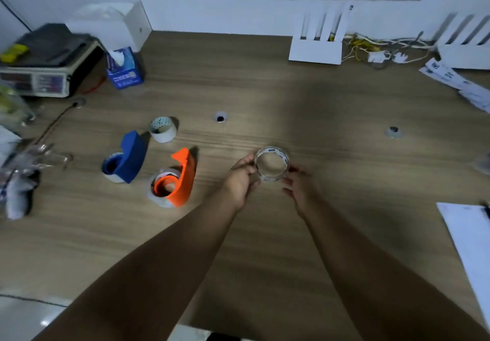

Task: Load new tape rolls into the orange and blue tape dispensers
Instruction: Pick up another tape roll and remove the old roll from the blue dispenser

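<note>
Wood-grain brown worktop [265,247] fills the view, with a white paper sheet [469,239] lying at its near right edge. Two bare forearms reach forward from the bottom to the middle of it. The left grip [240,181] pinches the left rim of a clear, nearly see-through tape roll with a blue-printed core [283,158], thumb and fingers curled on it. The right grip [299,189] meets the roll's lower right rim with lightly curled fingertips, so the roll sits between both hands, just above the wood.

Left of the hands and well apart from them lies the orange plastic tape dispenser [183,178], a clear roll round its hub. Beside it, further left, lies the blue plastic tape dispenser [132,155], with a pale roll at its round end. Just behind the blue one stands a white tape roll [163,129].

Further back are two round cable holes [220,117]. At the far left sit a blue tissue box [124,70] and a weighing scale [39,75]; at the far right, by the wall, a white router [315,48] and tangled cables [371,51].
</note>
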